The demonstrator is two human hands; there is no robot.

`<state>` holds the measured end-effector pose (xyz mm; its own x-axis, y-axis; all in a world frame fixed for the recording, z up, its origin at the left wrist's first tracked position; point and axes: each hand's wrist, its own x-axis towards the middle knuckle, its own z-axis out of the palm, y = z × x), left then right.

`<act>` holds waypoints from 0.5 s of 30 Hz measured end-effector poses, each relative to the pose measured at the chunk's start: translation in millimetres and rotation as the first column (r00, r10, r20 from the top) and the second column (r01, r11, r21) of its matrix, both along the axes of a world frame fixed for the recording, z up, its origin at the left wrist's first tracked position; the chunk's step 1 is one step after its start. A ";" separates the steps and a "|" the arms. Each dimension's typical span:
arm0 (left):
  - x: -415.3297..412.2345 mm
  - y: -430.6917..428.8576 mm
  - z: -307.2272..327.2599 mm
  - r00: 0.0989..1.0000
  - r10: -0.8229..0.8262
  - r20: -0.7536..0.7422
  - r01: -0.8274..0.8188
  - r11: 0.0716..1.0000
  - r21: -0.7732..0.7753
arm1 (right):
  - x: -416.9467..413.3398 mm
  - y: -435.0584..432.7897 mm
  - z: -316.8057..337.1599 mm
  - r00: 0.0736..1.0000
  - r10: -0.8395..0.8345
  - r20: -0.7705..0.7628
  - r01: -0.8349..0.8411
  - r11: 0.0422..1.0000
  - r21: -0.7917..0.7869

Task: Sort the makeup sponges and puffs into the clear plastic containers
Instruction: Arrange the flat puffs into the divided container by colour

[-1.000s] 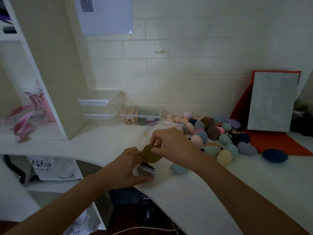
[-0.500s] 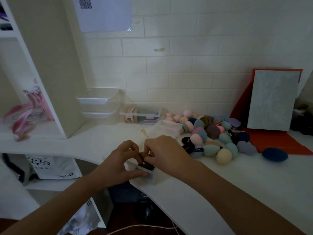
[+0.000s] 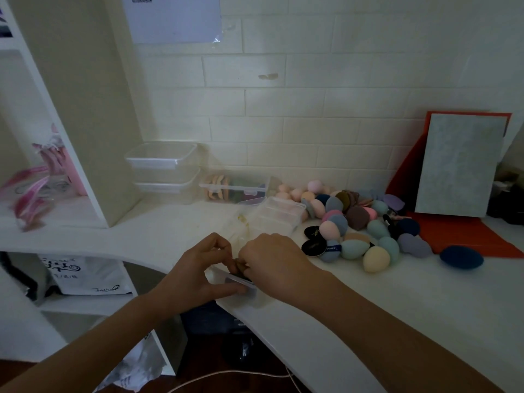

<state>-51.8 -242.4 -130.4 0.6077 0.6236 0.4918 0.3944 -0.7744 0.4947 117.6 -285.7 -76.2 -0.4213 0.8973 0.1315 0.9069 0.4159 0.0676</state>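
Both hands are meeting at the bench [image 3: 397,307] edge: the left hand [image 3: 198,276] is gripping a small clear container [image 3: 241,282], the right hand [image 3: 272,265] is pinching a dark sponge [image 3: 239,265] into it (grip tight). The sponge pile [image 3: 354,231] is lying mostly unsorted.

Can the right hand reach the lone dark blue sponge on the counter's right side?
Probably yes: only bare counter lies between the right hand and the dark blue sponge, which sits apart from the pile. The hand is occupied at the small container though.
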 end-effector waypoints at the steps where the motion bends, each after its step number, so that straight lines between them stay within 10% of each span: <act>1: 0.1 0.1 -0.7 1.000 -0.002 -0.002 0.002 1.000 0.005 | 1.5 0.1 -1.0 1.000 0.006 -0.009 -0.006 0.999 -0.033; 15: 5.3 -7.0 -5.9 0.984 0.100 -0.150 -0.108 0.993 -0.045 | 14.6 19.3 -5.8 0.969 0.005 -0.246 -0.071 0.963 -0.262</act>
